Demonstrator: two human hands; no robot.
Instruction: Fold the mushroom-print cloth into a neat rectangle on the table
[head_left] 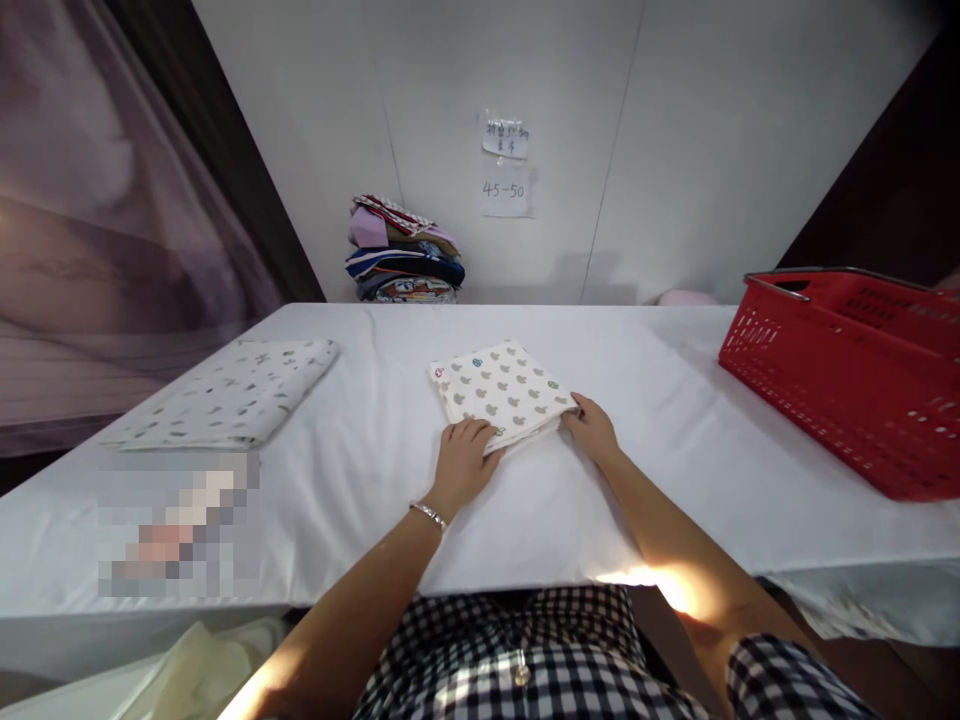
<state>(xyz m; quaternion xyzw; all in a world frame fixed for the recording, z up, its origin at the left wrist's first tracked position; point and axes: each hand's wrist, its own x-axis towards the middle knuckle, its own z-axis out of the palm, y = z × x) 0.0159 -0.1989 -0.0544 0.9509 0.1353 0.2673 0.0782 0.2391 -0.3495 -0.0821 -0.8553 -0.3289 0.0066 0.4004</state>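
A folded white cloth (pixel 504 385) printed with small grey shapes and a few coloured ones lies in the middle of the table. My left hand (pixel 466 462), with a bracelet at the wrist, grips its near left corner, fingers on top and thumb along the front edge. At the right corner my right hand (pixel 592 428) pinches the cloth between thumb and fingers; part of those fingers is hidden. The layers of the fold show along the near edge.
Another folded patterned cloth (pixel 232 395) lies at the left, behind a blurred patch. A stack of folded fabrics (pixel 405 255) stands by the back wall. The red basket (pixel 847 375) sits on the white-covered table (pixel 352 520) at the right. Paper signs (pixel 506 190) hang on the wall.
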